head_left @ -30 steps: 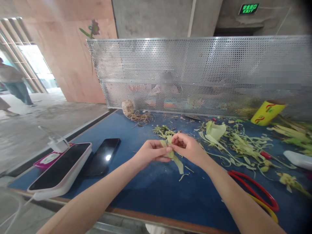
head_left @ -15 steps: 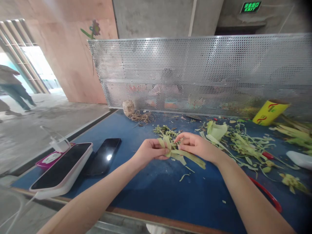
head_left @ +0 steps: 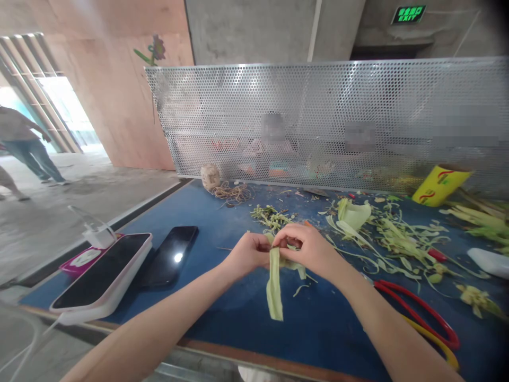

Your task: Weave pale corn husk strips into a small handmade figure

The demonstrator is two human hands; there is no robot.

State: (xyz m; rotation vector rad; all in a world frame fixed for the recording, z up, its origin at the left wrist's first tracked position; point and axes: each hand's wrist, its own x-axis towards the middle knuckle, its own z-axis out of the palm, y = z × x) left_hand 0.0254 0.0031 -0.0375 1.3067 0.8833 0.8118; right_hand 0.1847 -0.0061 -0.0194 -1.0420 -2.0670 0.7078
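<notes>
Pale green strips of leaf, which look like corn husk (head_left: 275, 289), are pinched between my two hands over the middle of the blue table. One long strip hangs down toward me. My left hand (head_left: 251, 251) is closed on the left side of the strips, thumb on top. My right hand (head_left: 309, 248) meets it, with curled fingertips gripping the same strips near the fold. The fingers hide part of the fold. Just beyond the hands lies a small heap of green bits (head_left: 270, 216).
Husk scraps (head_left: 397, 239) and a yellow tube (head_left: 439, 185) lie to the right. Scissors with red and yellow handles (head_left: 427, 313) rest by my right forearm. Phones (head_left: 170, 254) lie left, twine (head_left: 234, 192) at the back. A perforated metal screen (head_left: 318, 111) stands behind.
The long husk strip pointed right and now hangs down toward me. My right hand has moved left against my left hand. More of the scissors shows beside my right forearm.
</notes>
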